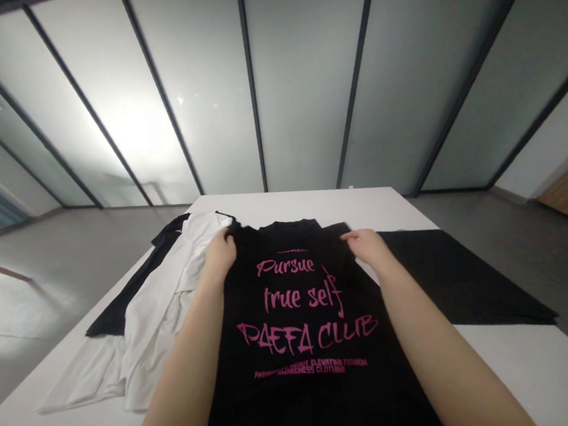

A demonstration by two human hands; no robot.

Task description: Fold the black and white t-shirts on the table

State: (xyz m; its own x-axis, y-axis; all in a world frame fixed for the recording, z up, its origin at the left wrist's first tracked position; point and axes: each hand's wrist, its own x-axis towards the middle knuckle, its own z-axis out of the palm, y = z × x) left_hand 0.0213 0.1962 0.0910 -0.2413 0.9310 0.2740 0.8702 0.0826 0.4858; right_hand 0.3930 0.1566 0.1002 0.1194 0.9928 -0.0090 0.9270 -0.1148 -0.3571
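Note:
A black T-shirt (306,398) with pink lettering is spread in front of me, its collar pointing to the far side of the table. My left hand (223,247) pinches the shirt near its left shoulder. On the other side, my right hand (364,242) grips the right shoulder or sleeve edge between thumb and fingers. The lower end of the shirt runs out of view at the bottom, between my forearms.
White and black garments (165,305) lie in a loose pile on the left side of the white table (353,203). A flat black cloth (451,277), seemingly folded, lies on the right. Frosted glass panels (296,84) stand beyond the table.

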